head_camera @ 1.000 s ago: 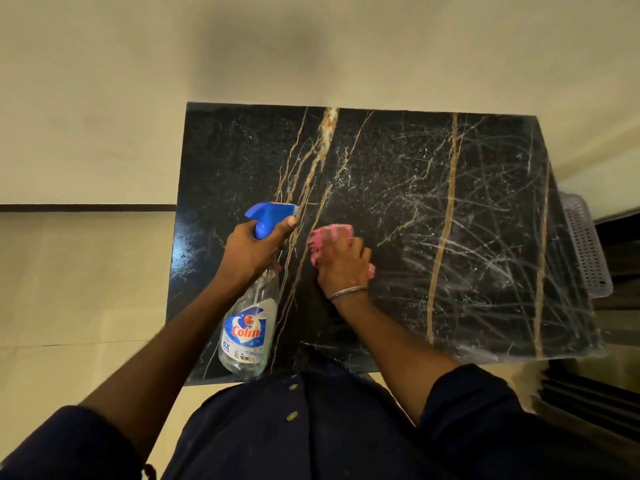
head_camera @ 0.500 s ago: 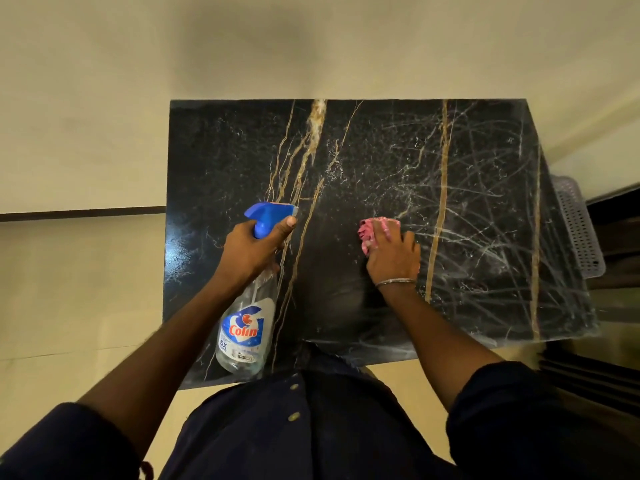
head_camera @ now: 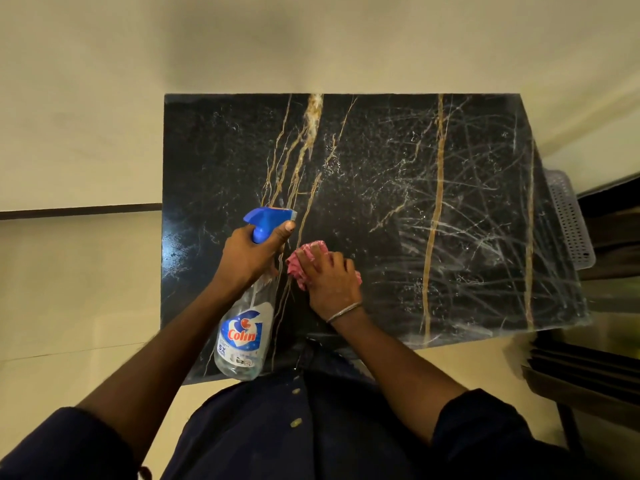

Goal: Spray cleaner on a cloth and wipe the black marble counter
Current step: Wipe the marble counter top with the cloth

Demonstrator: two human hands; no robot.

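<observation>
The black marble counter [head_camera: 381,150] with gold veins fills the middle of the view; white smear streaks cover its right half. My left hand [head_camera: 247,258] grips the neck of a clear spray bottle [head_camera: 242,337] with a blue trigger head and a "Colin" label, held over the counter's near left part. My right hand [head_camera: 329,278] presses a pink cloth [head_camera: 298,268] flat on the marble just right of the bottle. Most of the cloth is hidden under my fingers.
A cream wall runs behind the counter and a pale floor lies to the left. A grey perforated plastic basket [head_camera: 571,223] sits off the counter's right edge, with a dark metal rack [head_camera: 588,368] below it. My dark shirt covers the near edge.
My right hand has slid the pink cloth leftward across the marble, back beside the spray bottle. The left hand holds the bottle in the same place.
</observation>
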